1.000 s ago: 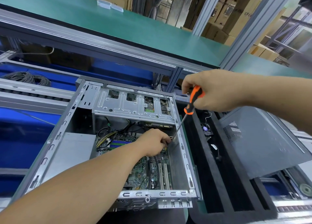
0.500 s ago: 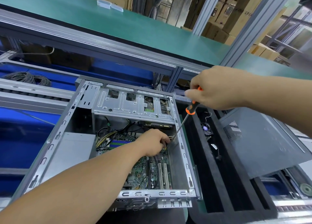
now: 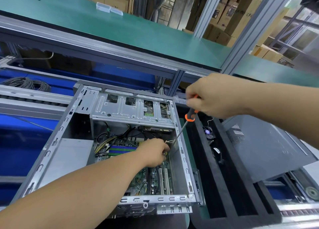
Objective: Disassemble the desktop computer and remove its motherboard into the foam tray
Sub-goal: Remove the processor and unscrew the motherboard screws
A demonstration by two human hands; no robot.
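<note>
A: What's the biggest thing in shot?

B: Green-topped workbench (image 3: 138, 30) across the upper half of the frame, aluminium rails under it. Below that, the desktop case (image 3: 86, 159) fills the lower centre, lying on its side, side panel off, interior open to the camera.

A: Right of it?

B: Black foam tray (image 3: 224, 177), just beside the case, lower right. Long slots. A small fan and loose cables sit in one slot. A grey perforated side panel (image 3: 262, 147) lies tilted across the tray's right part.

A: Inside the case?

B: Silver drive cage (image 3: 131, 109) along the top edge. Grey power supply box (image 3: 69, 156) at the left. Motherboard (image 3: 148, 178) on the floor of the case, centre-right: green PCB, white expansion slots at the bottom, blue and green memory slots (image 3: 122, 150) mid-left, yellow and black wire bundle above those. Still in the case, not in the tray.

A: Hands?

B: Left hand (image 3: 153, 154) reaches in from the lower left, forearm across the case opening, fingers curled down at the board near the right wall. Can't tell whether it pinches anything; fingertips are hidden.

A: Right?

B: Right hand (image 3: 212, 96) is above the case's upper right corner, clenched around the screwdriver (image 3: 187, 121), orange and black handle. Shaft angles down and left, tip right by the left hand's fingers.
</note>
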